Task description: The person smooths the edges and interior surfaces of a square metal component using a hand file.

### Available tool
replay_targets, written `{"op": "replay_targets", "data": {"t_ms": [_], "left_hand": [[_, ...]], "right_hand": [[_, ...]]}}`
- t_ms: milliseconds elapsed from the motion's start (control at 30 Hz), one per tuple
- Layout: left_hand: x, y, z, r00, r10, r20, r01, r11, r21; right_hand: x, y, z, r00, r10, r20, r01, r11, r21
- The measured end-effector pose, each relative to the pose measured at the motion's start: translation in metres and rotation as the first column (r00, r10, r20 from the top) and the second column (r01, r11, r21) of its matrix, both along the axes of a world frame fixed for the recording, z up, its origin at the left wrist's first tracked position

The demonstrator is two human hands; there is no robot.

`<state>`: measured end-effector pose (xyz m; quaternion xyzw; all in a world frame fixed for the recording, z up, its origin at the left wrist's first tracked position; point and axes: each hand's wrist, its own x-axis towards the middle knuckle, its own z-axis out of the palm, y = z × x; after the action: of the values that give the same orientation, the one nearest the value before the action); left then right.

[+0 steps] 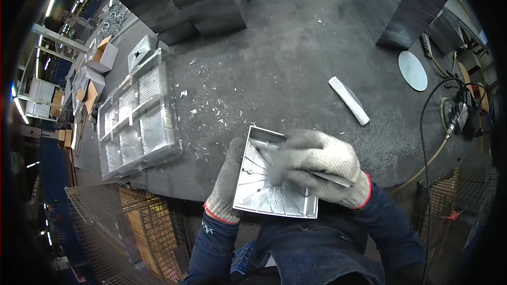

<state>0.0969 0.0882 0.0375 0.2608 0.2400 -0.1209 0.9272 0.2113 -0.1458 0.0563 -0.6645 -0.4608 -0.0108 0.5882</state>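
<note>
A silvery square metal casting (pixel 251 192) with ribs fanning across its hollow inside is tilted up at the table's near edge, in front of my body. My left hand (pixel 226 182), in a grey knit glove, grips the casting along its left side; some of its fingers are hidden behind the part. Over the casting's right half, my gloved right hand (pixel 330 161) is closed around a slim flat metal tool (pixel 334 179), whose end sticks out by the palm. Motion smears the fingertips and the tool's working end, so its exact kind cannot be made out.
A clear plastic compartment tray (pixel 138 119) stands at left, near scattered metal shavings (pixel 216 113). Rightward lie a whitish rounded bar (pixel 348 100), a pale disc (pixel 412 70) and a hosed power sander (pixel 453 115). Dark blocks (pixel 211 8) rise at the back; wire-mesh crates (pixel 127 232) flank me.
</note>
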Motion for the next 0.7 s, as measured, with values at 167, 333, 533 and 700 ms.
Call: {"op": "replay_targets", "data": {"t_ms": [167, 333, 533, 700], "left_hand": [[0.003, 0.005, -0.008, 0.985, -0.044, 0.165, 0.087, 0.961, -0.262], [0.002, -0.002, 0.004, 0.988, -0.035, 0.149, 0.039, 0.999, -0.022], [0.007, -0.002, 0.003, 0.999, -0.001, 0.040, 0.008, 0.981, -0.191], [0.001, 0.001, -0.011, 0.996, -0.062, 0.069, 0.064, 0.997, -0.031]], "right_hand": [[0.005, 0.002, -0.002, 1.000, 0.019, -0.022, -0.018, 0.999, 0.034], [0.006, 0.005, 0.002, 0.988, 0.064, -0.138, -0.063, 0.998, 0.011], [0.006, 0.005, 0.003, 0.974, 0.137, 0.183, -0.136, 0.991, -0.016], [0.013, 0.004, 0.007, 0.986, 0.115, 0.118, -0.112, 0.993, -0.033]]}}
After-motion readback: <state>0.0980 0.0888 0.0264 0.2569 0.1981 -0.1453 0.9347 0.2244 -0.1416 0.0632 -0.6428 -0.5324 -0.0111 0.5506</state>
